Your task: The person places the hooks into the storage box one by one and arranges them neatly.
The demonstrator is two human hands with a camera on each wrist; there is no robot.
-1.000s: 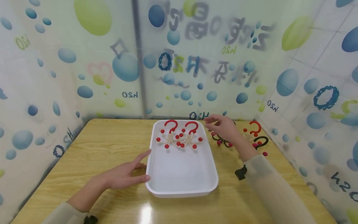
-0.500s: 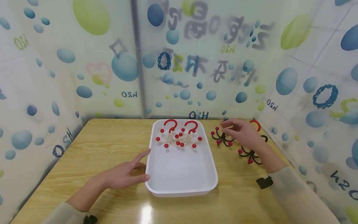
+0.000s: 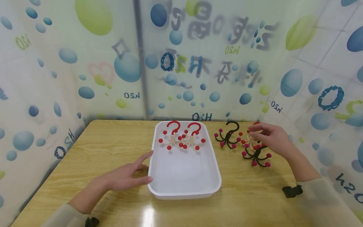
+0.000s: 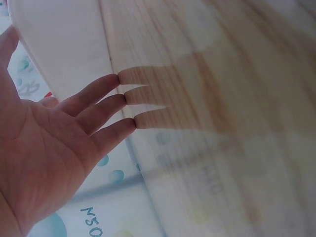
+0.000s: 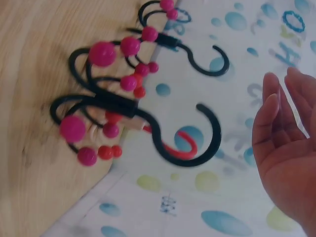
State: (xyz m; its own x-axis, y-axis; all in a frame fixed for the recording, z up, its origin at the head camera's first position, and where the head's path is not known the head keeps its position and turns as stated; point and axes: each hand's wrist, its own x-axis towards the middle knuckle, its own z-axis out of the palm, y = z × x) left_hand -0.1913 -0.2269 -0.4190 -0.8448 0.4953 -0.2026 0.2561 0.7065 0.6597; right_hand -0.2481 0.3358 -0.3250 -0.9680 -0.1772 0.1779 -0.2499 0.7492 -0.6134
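Note:
My left hand rests at the left side of a white tray, thumb and forefinger at its rim. In the left wrist view, this hand's other fingertips touch the tabletop. Inside the tray lie two cream multi-arm hanging hooks with red balls and red hooks. My right hand, holding nothing, hovers over the hooks on the right. There sit a black hanging hook with magenta balls, another black one nearer the tray, and a cream one partly hidden by the hand.
The wooden table carries everything. Its back edge meets a patterned curtain, and another curtain closes in on the right, close to the hooks.
My right hand has moved rightward from beside the tray's back right corner, past the nearer black hook, to above the right-hand hooks. The left hand and tray have stayed put.

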